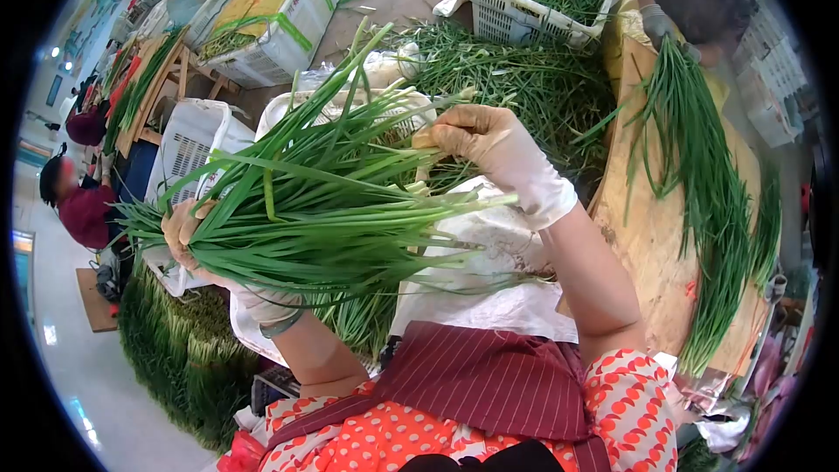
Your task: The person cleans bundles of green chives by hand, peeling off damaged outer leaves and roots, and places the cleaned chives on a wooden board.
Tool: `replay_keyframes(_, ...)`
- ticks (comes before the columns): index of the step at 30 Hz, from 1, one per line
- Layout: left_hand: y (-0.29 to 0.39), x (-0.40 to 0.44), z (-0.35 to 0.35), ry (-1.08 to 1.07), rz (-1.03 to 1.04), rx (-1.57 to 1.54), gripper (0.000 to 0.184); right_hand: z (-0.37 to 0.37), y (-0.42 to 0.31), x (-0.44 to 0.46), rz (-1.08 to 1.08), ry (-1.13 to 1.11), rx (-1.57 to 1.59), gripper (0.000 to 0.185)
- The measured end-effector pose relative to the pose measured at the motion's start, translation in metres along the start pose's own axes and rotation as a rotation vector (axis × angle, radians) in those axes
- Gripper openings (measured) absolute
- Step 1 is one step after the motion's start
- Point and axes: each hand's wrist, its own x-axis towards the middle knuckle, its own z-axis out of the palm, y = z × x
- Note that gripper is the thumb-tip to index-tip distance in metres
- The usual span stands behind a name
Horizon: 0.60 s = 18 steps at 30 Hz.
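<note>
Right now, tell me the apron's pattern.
Thin pale stripes on the maroon apron, shown best in the head view.

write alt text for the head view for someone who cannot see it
Gloved left hand grips a bunch of green leaves while the gloved right hand pinches at its stem ends. Beyond are a pile of greens and a white crate; at right, a co-worker holds another bunch on a board.
</note>
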Motion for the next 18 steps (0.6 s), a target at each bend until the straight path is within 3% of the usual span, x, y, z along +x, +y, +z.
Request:
replay_keyframes(3,-0.030,0.007,0.030,-0.095,-0.028,-0.060,0.032,-0.008,0.001,-0.005,-0.013,0.094,0.042,0.026)
replay_keyframes(7,-0.032,0.003,0.022,-0.118,-0.041,0.001,0.025,-0.023,0.011,-0.013,-0.084,0.203,-0.032,0.018)
replay_keyframes(12,-0.045,0.002,0.025,-0.064,-0.035,0.012,0.019,-0.042,0.011,-0.020,-0.035,0.316,-0.103,0.017)
replay_keyframes(15,-0.012,0.000,-0.004,0.002,-0.023,-0.062,0.018,-0.085,0.022,-0.029,-0.084,0.485,-0.159,0.022)
replay_keyframes(16,-0.009,0.000,-0.005,0.024,0.002,-0.080,0.019,-0.101,0.025,-0.030,-0.027,0.453,-0.122,0.024)
replay_keyframes(18,-0.004,0.000,-0.006,0.068,0.054,-0.114,0.019,-0.111,0.023,-0.034,0.299,0.445,-0.611,0.021)
